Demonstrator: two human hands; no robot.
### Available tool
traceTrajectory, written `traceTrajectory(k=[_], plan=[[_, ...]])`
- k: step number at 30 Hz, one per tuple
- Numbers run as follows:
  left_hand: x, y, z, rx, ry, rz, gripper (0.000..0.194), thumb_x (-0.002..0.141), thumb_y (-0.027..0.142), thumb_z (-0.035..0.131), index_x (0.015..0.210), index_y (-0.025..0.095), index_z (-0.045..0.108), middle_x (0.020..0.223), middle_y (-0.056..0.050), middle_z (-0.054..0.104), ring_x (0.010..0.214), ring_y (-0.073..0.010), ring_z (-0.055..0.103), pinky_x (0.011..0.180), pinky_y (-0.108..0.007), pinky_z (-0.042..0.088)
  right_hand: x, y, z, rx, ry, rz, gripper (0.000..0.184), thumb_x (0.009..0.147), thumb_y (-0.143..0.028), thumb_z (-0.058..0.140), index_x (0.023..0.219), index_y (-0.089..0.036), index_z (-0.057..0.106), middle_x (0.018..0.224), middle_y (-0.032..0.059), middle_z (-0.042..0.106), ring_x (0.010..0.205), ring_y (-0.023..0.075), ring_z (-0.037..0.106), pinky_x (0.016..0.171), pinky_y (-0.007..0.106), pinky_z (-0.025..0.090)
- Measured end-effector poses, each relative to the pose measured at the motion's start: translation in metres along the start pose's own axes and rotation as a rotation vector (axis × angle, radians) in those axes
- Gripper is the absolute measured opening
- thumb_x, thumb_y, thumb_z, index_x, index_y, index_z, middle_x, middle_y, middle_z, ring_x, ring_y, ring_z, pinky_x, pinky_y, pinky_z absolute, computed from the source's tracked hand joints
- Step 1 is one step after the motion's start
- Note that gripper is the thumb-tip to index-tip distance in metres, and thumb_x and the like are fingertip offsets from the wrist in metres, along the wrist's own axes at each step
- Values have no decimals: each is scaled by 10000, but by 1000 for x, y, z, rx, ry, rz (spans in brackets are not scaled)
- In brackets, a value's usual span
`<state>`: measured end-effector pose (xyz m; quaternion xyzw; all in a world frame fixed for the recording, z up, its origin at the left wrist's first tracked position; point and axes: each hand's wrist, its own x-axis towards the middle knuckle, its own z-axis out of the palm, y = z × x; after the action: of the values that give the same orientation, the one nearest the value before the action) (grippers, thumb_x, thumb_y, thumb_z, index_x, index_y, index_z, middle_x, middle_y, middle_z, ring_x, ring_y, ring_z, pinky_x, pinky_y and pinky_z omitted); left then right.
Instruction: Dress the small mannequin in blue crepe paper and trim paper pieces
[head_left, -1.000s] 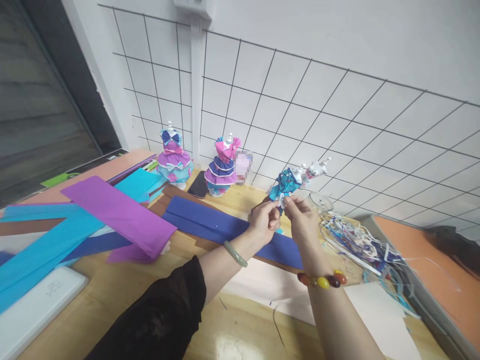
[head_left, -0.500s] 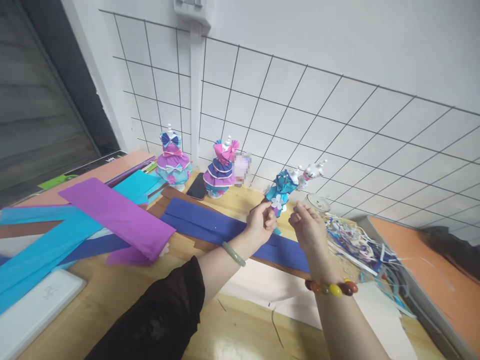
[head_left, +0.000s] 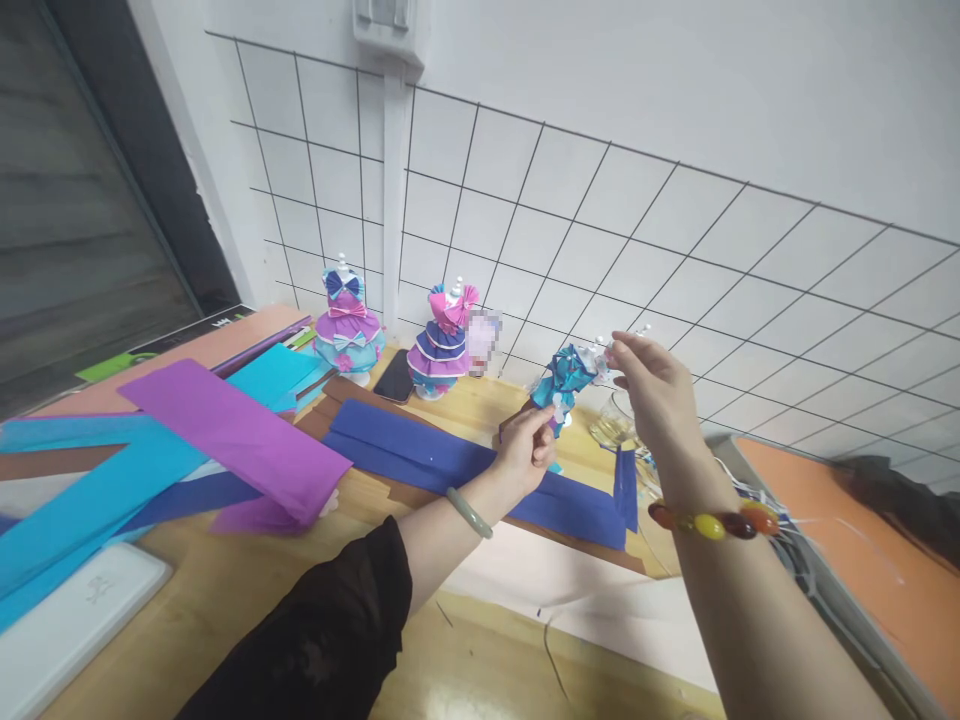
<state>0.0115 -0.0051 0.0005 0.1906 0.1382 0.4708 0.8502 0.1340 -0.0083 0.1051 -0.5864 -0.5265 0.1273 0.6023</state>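
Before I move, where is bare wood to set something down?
Bare wood: between the white slab and black sleeve; narrower, between the pink-topped dress and teal dress. Crowded: the purple paper and cyan paper at left, and around the glass jar by the right hand.

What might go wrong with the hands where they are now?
The right hand, raised beside the glass jar, might knock it on the way down. The left hand has its fingertips at the white flower by the teal-dressed form; pressing hard might crease the flower or tip the form.
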Motion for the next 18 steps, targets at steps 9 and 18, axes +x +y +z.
traceTrajectory(k=[9,18], plan=[[-3,1,4,60,-39,27,344,611,350,747,663,158,467,452,91,400,307,6,232,343,-184,91,14,-11,15,-243,-99,-143,337,803,-420,583,962,-157,720,921,94,711,813,217,641,721,357,494],[-2,2,3,46,14,-8,314,571,219,730,614,162,425,451,83,415,310,7,271,350,-184,89,13,-8,13,-259,-44,-175,308,776,-395,618,932,-155,734,844,80,725,815,226,660,750,368,497]])
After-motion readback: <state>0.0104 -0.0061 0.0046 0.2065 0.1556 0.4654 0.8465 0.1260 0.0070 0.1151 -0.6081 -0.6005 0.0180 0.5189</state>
